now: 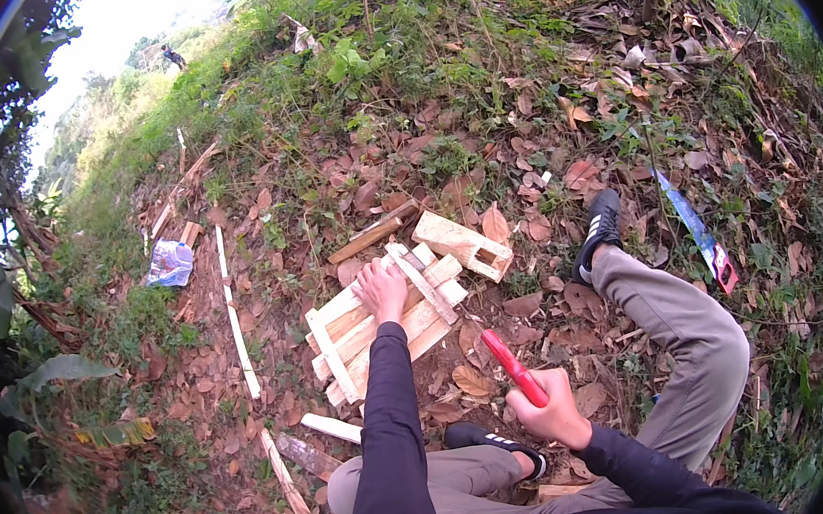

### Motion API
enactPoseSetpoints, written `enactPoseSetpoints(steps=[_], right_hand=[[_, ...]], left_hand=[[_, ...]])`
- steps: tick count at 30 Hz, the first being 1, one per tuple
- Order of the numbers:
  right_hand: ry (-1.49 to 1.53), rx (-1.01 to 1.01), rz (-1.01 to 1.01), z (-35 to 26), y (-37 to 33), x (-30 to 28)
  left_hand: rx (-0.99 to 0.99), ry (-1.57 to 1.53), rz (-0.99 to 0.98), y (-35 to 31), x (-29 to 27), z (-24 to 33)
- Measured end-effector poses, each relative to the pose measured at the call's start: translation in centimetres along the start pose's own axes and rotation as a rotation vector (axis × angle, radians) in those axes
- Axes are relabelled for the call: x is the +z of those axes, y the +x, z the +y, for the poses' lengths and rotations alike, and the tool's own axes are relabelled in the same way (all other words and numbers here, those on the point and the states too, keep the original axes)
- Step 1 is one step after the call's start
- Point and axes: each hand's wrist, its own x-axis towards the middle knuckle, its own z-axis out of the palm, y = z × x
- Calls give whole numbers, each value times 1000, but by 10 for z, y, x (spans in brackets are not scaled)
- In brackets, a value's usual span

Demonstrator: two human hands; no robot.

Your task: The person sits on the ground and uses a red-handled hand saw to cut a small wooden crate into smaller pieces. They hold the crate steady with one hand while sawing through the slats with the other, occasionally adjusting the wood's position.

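A panel of pale wooden slats (pixel 421 327) lies on the leafy ground in front of me. Thin crosspieces run over it, a left one (pixel 332 357) and a right one (pixel 422 274). My left hand (pixel 381 290) rests on the upper part of the panel beside the right crosspiece, its fingers laid over the wood. In my right hand (pixel 552 410), fingers wrapped, is a red-handled tool (pixel 509 365) that points up and left toward the panel. The far end of this tool is too thin and blurred to make out.
Beyond the panel lie a wooden block with a cut-out (pixel 462 242) and a wood offcut (pixel 367 239). A handsaw (pixel 694 230) lies right of my shoe (pixel 602 224). Long strips (pixel 236 323) and a plastic bag (pixel 170 263) are left. A distant person (pixel 173 57) stands upslope.
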Motion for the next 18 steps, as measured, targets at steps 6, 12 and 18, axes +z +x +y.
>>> enactPoseSetpoints(steps=[6, 12, 18], right_hand=[[-57, -90, 18, 26, 93, 36], [42, -11, -12, 7, 2, 0], [-88, -98, -9, 35, 75, 41]], left_hand=[[-13, -41, 18, 10, 1, 11], [10, -15, -22, 12, 0, -1], [-12, -56, 24, 10, 1, 15]])
